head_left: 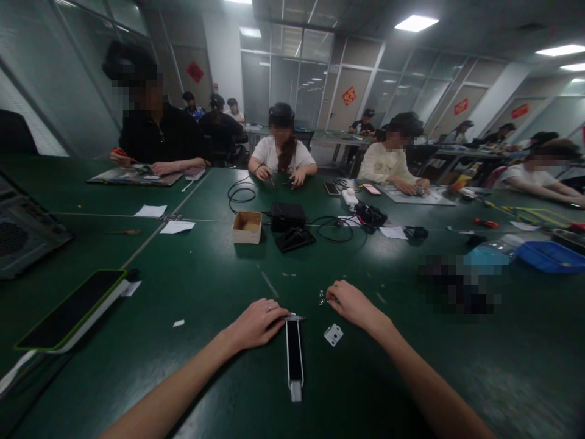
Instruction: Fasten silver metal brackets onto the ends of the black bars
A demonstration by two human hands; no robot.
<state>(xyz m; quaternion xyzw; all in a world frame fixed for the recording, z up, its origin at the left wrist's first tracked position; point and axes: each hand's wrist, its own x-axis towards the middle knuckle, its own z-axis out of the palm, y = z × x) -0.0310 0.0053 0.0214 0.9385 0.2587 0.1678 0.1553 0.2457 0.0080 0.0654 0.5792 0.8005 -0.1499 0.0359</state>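
A long, narrow black-and-white device (295,353) lies on the green table in front of me, with a pale tab at its near end. At its far end a short metal threaded piece sticks out sideways. My left hand (262,323) is closed around that far end, a ring on one finger. Several small shiny metal rings or nuts (322,299) lie by the fingertips of my right hand (351,305), whose fingers are pinched together at the tabletop. What sits between them is too small to make out. A flat metal plate with holes (333,335) lies between the device and my right wrist.
A small open cardboard box (247,228) stands beyond my hands, beside a black box (287,216) with cables. A green-edged phone-like slab (73,308) is at left, near a computer case (27,225). A blue tray (553,256) sits right. Several people work across the table.
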